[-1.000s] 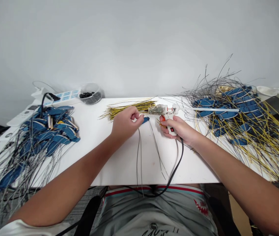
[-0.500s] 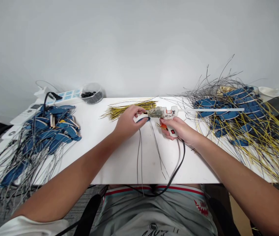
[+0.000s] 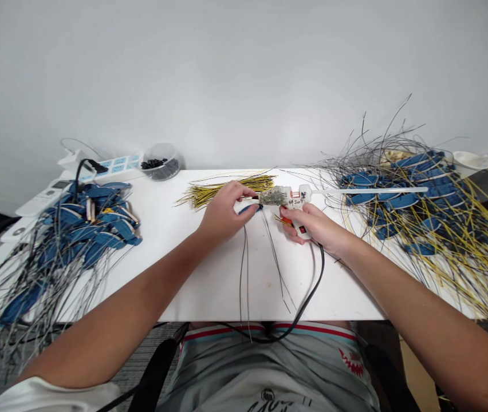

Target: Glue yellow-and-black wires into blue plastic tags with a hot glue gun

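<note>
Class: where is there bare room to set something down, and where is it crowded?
Bare tabletop lies between the left pile of blue pieces and the left hand, and toward the front between the left forearm and thin wires. Another patch lies between black cord and right forearm. Crowded: left pile, right pile, around the glue gun.

Looks like small workshop: white table [image 3: 209, 286] by wall [image 3: 244, 86], glue gun [image 3: 296, 198], blue parts [image 3: 105, 238] with long wires [image 3: 449, 241] heaped at both ends, tub [image 3: 170, 170] of little black bits [image 3: 153, 163], power strip [image 3: 119, 166].
</note>
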Demonstrator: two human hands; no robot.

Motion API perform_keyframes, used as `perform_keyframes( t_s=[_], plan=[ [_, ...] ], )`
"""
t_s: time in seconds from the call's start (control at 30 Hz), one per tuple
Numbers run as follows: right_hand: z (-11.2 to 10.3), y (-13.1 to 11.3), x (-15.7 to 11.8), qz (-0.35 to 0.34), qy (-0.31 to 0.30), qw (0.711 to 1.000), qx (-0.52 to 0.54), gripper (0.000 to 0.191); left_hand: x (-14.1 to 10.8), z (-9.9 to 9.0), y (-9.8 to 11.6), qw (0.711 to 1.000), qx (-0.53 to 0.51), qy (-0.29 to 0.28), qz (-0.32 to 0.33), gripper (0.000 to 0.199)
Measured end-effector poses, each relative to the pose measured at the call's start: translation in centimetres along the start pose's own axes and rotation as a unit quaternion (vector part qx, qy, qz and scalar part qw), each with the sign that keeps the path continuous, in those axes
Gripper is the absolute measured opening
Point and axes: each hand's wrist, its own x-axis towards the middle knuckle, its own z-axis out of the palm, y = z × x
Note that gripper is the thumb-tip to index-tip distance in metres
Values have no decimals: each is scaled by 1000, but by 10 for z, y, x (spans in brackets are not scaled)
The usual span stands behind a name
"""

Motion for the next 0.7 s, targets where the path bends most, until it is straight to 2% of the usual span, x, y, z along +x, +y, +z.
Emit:
perform_keyframes(
  t_s=[0.13,0.3,0.43,0.7],
  plan=[
    [-1,0,-1,9,-2,1000,-1,35,0,-2,4,1000,10,7,-2,22],
    [-1,0,-1,5,3,1000,-3,34,2,-6,4,997,22,67,-14,35],
    [-1,2,0,1,6,1000,0,32,4,-9,2,995,24,101,-9,27],
    [0,1,1,5,27,999,27,26,3,-7,4,997,7,73,-5,22]
  ],
)
